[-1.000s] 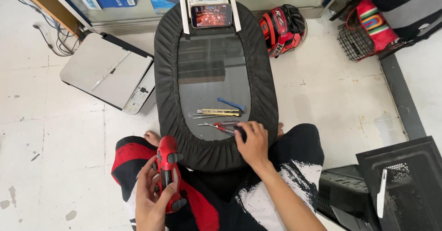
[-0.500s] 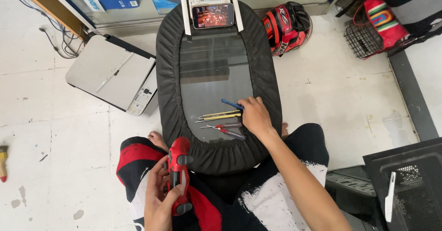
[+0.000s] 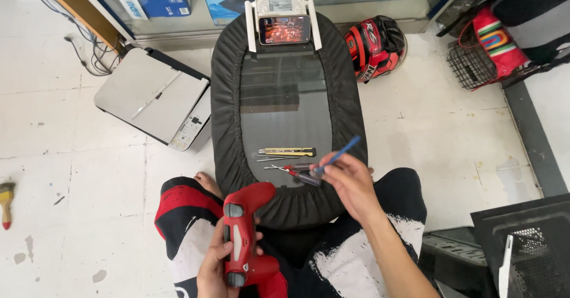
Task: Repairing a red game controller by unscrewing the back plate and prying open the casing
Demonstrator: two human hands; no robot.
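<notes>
On the white tiled floor [image 3: 415, 126], over your oval black counter [image 3: 228, 132], your right hand [image 3: 350, 182] pinches a blue screwdriver [image 3: 337, 155] while your left hand [image 3: 217, 268] grips the near red controller [image 3: 244, 232].

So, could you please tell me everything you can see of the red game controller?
The red game controller looks like glossy plastic, with dark grey shoulder buttons and a paler central strip. It is held upright over the lap, one grip pointing toward the black oval table. The left hand wraps it from below; nothing else touches it.
</notes>
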